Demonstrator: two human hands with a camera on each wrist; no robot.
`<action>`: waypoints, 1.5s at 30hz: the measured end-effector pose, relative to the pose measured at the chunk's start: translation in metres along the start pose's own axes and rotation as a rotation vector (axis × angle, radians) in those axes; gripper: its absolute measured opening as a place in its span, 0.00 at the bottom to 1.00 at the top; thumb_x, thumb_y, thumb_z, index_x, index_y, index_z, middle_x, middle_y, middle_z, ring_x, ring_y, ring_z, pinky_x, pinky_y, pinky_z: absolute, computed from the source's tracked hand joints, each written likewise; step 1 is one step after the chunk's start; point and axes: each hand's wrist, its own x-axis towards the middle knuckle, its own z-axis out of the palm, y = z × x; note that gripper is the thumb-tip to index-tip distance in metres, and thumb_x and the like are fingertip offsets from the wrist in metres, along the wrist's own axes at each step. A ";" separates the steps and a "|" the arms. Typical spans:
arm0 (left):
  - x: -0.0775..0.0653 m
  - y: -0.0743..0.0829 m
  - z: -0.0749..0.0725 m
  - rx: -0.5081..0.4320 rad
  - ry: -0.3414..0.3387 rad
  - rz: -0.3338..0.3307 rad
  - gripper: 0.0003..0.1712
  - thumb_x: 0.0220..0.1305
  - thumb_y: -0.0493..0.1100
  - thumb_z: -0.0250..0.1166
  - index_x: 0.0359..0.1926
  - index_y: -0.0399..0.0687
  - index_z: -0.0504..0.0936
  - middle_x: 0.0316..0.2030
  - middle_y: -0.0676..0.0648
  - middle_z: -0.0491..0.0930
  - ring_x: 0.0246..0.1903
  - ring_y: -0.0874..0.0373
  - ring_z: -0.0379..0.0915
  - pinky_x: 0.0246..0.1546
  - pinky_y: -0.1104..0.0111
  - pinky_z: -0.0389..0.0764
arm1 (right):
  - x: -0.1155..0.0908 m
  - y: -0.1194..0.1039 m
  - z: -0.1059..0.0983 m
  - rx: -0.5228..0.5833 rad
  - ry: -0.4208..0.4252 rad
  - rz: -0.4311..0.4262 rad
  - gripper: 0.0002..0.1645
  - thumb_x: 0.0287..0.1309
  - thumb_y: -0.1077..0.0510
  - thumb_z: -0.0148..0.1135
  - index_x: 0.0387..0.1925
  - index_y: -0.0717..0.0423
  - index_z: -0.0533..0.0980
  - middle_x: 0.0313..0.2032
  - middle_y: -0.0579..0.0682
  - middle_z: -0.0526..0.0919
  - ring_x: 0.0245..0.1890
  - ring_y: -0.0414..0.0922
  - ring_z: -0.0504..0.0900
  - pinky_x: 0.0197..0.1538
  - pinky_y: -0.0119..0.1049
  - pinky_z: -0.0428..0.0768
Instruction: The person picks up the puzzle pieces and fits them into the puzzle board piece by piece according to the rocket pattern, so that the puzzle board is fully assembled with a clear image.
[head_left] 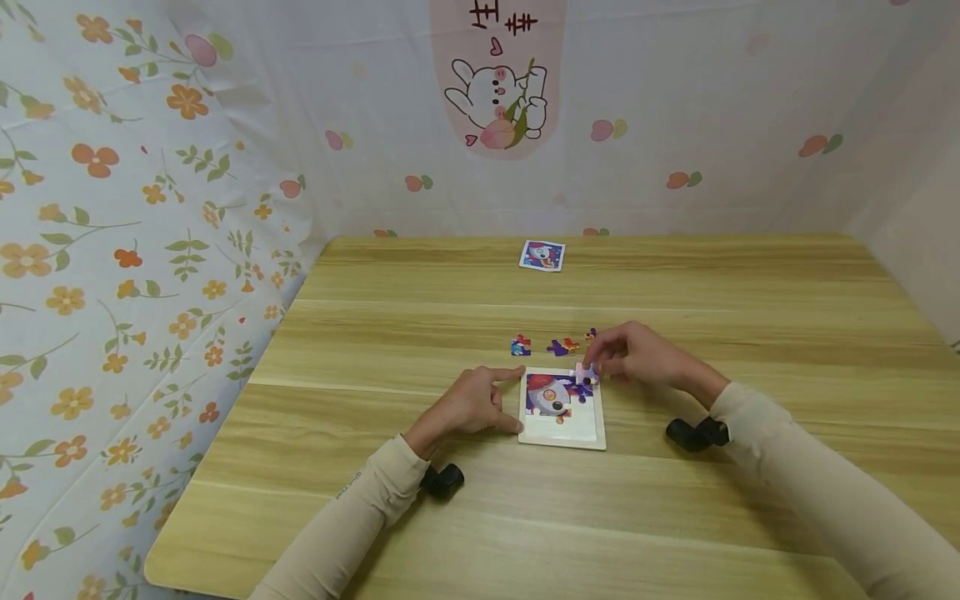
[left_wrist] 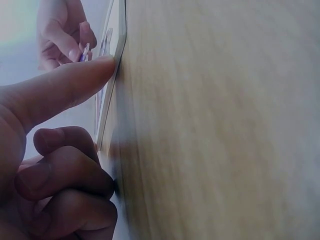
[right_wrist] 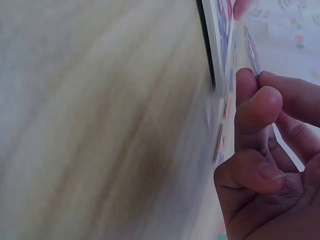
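A square jigsaw puzzle board [head_left: 562,444] with a pale raised rim lies on the table, partly filled with a picture of a white face. My left hand [head_left: 474,402] rests at its left side. The straight thumb and index finger touch the rim near two corners, while the other fingers fold inward in the left wrist view. Between thumb and fingertips my right hand [head_left: 643,357] pinches a jigsaw piece [head_left: 586,376], held over the board's upper right corner. In the right wrist view that piece [right_wrist: 252,50] stands out thin and tilted from the fingertips.
Loose jigsaw pieces lie beyond the board: a red and blue one [head_left: 521,345], a purple and orange one [head_left: 562,346], and one [head_left: 591,334] beside the right fingers. Farther back lies a small picture card [head_left: 542,256]. A printed cloth [head_left: 645,100] hangs behind the wooden table [head_left: 390,350].
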 end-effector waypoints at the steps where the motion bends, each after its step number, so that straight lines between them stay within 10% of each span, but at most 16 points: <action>1: 0.000 0.000 0.000 -0.001 -0.001 0.001 0.48 0.49 0.38 0.80 0.72 0.53 0.70 0.12 0.55 0.67 0.13 0.63 0.57 0.17 0.71 0.59 | -0.001 0.000 0.001 0.000 -0.006 -0.003 0.09 0.63 0.67 0.60 0.42 0.58 0.83 0.39 0.56 0.84 0.23 0.43 0.74 0.27 0.32 0.75; 45: -0.001 -0.002 -0.001 -0.010 -0.007 0.024 0.49 0.49 0.38 0.80 0.72 0.51 0.69 0.11 0.55 0.67 0.13 0.63 0.57 0.17 0.72 0.60 | -0.013 -0.010 0.023 -0.092 -0.096 -0.105 0.07 0.63 0.65 0.63 0.37 0.56 0.86 0.33 0.50 0.85 0.16 0.37 0.72 0.20 0.30 0.73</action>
